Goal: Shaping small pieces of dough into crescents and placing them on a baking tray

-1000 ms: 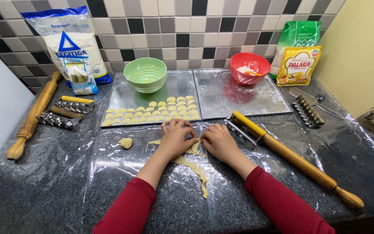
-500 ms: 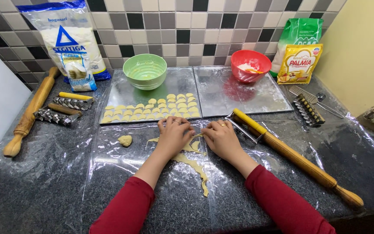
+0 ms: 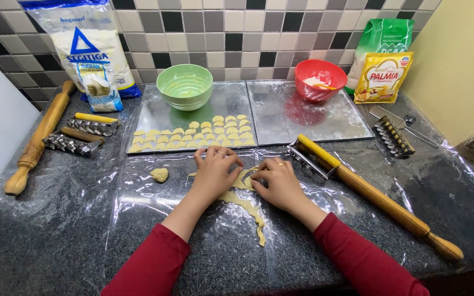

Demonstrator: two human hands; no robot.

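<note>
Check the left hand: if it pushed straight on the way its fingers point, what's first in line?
The left hand points away from the body, toward the wall. First in line looks like the near edge of the left metal tray and its rows of small dough pieces. The gap is hard to judge.

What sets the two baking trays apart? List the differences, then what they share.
The left tray carries rows of small cut dough pieces along its near side and a green bowl at the back. The right tray holds no dough pieces; the red bowl sits at its back edge. The left tray lies just beyond the left hand, while the right tray sits further to the side. Both are flat, shiny metal rectangles placed side by side against the tiled wall.
</note>
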